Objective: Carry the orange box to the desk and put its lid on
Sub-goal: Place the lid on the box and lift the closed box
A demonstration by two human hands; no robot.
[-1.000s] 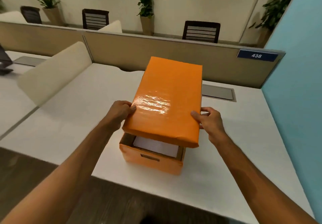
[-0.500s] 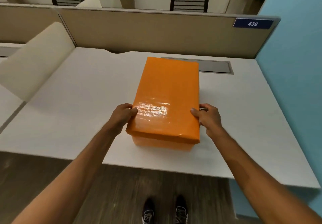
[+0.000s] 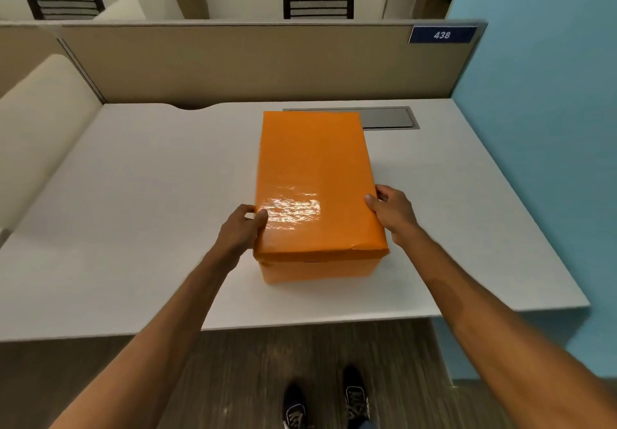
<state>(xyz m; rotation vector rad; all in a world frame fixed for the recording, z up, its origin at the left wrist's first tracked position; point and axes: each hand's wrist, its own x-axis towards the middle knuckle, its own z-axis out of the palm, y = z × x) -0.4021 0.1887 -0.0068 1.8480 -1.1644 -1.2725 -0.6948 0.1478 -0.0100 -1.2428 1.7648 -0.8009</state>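
The orange box (image 3: pixel 317 270) stands on the white desk (image 3: pixel 133 211), a little right of centre and near the front edge. Its glossy orange lid (image 3: pixel 314 168) lies flat on top and covers the whole opening, so the inside is hidden. My left hand (image 3: pixel 242 228) grips the lid's left edge near the front corner, thumb on top. My right hand (image 3: pixel 392 211) holds the lid's right edge, thumb on top and fingers down the side.
A grey cable hatch (image 3: pixel 387 117) sits in the desk just behind the box. A beige partition (image 3: pixel 250 61) with a blue "438" sign (image 3: pixel 442 35) runs along the back. A blue wall (image 3: pixel 541 128) borders the right. A cream divider (image 3: pixel 36 121) stands at the left.
The lid, tilted above the open box a second ago, has come down flat onto it. Both hands stayed on its edges. The camera has tipped further down.
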